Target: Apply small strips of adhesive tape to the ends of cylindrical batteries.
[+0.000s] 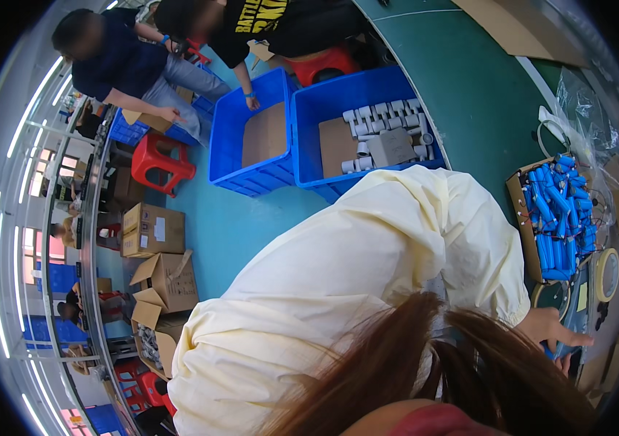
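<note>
My left hand (550,328) comes out of a loose cream sleeve (353,247) at the lower right, beside the work table. One finger stretches forward while other fingertips curl below it. A sliver of something blue shows under the hand, partly behind strands of hair, and I cannot make out its kind. Just beyond the hand, a cardboard box (517,211) holds many blue-wrapped battery packs (560,211) with thin wires. Close by lie a roll of tape (606,275) and a yellow paper slip (582,296). My right hand is out of sight.
Two blue crates (251,182) stand left of the green table (462,80); the nearer-to-table one holds white cylindrical parts (382,120). Clear plastic wrap (592,123) lies past the batteries. Cartons (153,231) and a red stool (162,161) stand on the floor. Two people work at the top.
</note>
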Action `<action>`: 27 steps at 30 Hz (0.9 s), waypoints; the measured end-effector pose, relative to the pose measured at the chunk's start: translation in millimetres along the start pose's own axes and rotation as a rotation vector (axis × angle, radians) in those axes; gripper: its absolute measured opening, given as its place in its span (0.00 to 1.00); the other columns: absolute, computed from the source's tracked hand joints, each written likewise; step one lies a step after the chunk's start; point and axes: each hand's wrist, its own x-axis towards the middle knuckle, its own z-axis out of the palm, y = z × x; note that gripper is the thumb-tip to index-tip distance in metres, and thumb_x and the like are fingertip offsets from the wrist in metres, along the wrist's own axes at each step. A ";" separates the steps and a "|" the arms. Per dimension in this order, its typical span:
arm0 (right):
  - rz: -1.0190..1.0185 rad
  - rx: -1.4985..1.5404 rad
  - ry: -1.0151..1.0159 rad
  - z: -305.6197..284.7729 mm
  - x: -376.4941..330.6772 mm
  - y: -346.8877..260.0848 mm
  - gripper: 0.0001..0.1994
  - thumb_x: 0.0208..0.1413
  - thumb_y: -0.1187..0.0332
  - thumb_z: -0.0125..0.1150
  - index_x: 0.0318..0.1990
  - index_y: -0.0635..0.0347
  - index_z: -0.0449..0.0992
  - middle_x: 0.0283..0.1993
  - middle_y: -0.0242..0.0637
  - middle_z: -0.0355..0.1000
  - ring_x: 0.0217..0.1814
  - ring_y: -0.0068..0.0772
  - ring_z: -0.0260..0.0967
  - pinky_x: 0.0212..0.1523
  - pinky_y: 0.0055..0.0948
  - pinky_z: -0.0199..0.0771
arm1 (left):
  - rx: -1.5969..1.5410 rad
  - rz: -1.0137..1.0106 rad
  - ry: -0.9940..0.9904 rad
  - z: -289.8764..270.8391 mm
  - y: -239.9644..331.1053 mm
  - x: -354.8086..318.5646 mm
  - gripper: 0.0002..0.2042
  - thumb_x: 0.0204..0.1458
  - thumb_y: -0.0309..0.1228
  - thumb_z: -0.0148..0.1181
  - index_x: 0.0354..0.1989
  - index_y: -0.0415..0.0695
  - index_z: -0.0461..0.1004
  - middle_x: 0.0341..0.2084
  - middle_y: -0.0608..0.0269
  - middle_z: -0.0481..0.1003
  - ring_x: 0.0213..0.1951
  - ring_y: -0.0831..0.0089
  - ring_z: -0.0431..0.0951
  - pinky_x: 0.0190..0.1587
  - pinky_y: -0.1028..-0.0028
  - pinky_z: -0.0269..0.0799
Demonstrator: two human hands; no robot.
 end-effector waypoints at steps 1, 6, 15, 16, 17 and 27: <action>-0.001 -0.001 -0.004 -5.4 7.3 -18.6 0.08 0.55 0.74 0.49 0.40 0.67 0.71 0.51 0.45 0.66 0.48 0.38 0.66 0.49 0.30 0.64 | -0.003 0.000 0.002 2.2 -5.9 1.1 0.39 0.41 0.21 0.54 0.63 0.56 0.42 0.35 0.52 0.75 0.37 0.55 0.75 0.44 0.69 0.67; 0.537 0.761 0.164 -10.2 12.7 -66.9 0.12 0.59 0.70 0.44 0.42 0.69 0.69 0.54 0.46 0.62 0.55 0.33 0.59 0.53 0.27 0.58 | 0.021 0.059 0.028 -0.9 3.5 -2.0 0.40 0.40 0.22 0.56 0.63 0.55 0.43 0.34 0.54 0.76 0.37 0.60 0.76 0.43 0.70 0.68; 0.710 0.969 0.219 -18.2 28.4 -92.2 0.19 0.59 0.63 0.45 0.49 0.72 0.67 0.50 0.42 0.67 0.52 0.29 0.60 0.55 0.25 0.54 | -0.053 0.093 0.078 -3.1 10.6 -4.6 0.40 0.41 0.19 0.57 0.63 0.52 0.42 0.34 0.57 0.76 0.35 0.66 0.77 0.39 0.77 0.71; 0.760 0.942 0.221 -22.4 33.6 -99.2 0.19 0.59 0.62 0.45 0.48 0.72 0.67 0.49 0.42 0.67 0.51 0.28 0.61 0.55 0.24 0.54 | -0.058 0.049 0.058 -4.7 12.2 -5.3 0.41 0.40 0.18 0.56 0.63 0.53 0.41 0.35 0.56 0.75 0.38 0.63 0.76 0.43 0.74 0.70; 0.760 0.932 0.217 -22.4 34.5 -98.8 0.19 0.59 0.62 0.45 0.48 0.72 0.67 0.49 0.42 0.67 0.51 0.28 0.61 0.55 0.24 0.54 | -0.064 0.003 0.039 -5.8 12.2 -5.5 0.42 0.38 0.18 0.55 0.63 0.53 0.39 0.37 0.54 0.75 0.40 0.60 0.75 0.46 0.71 0.69; 0.838 1.471 0.185 -7.4 10.4 -56.0 0.24 0.59 0.61 0.44 0.54 0.75 0.57 0.56 0.48 0.59 0.57 0.37 0.57 0.59 0.32 0.52 | -0.152 0.040 0.037 6.6 -9.3 6.8 0.43 0.39 0.18 0.55 0.63 0.54 0.39 0.35 0.54 0.75 0.40 0.61 0.75 0.46 0.71 0.68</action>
